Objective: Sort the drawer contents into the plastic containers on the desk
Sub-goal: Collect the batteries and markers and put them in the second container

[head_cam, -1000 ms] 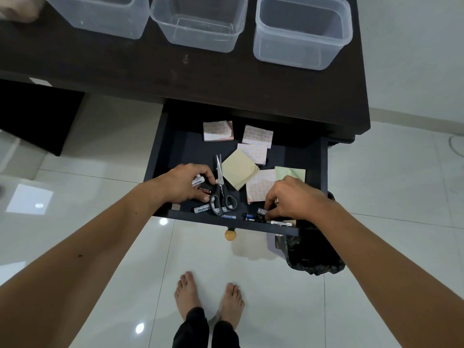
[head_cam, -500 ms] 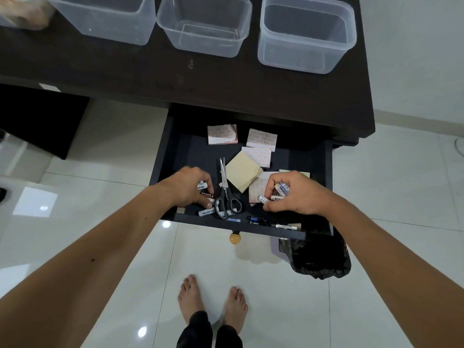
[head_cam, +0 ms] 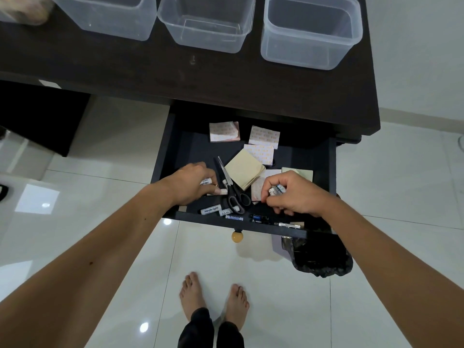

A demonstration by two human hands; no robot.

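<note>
Head view: both hands are inside the open drawer [head_cam: 331, 169]. The left hand [head_cam: 190, 184] is curled around a white battery [head_cam: 206, 182], scissors [head_cam: 232, 188] just to its right. The right hand [head_cam: 292, 193] grips several batteries [head_cam: 277, 190] in a closed fist. Beyond both hands, three plastic containers [head_cam: 311, 33] stand on the desk [head_cam: 125, 69]. Sticky-note pads [head_cam: 244, 169] lie between the hands.

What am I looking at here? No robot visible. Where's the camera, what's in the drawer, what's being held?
There is no machine: a person wears a wide-angle camera on the head, looking down at both bare hands. An open drawer under a dark desk holds scissors, sticky-note pads and loose batteries. The left hand is closed on a white battery; the right hand grips several. Three clear plastic containers on the desk look empty.
</note>
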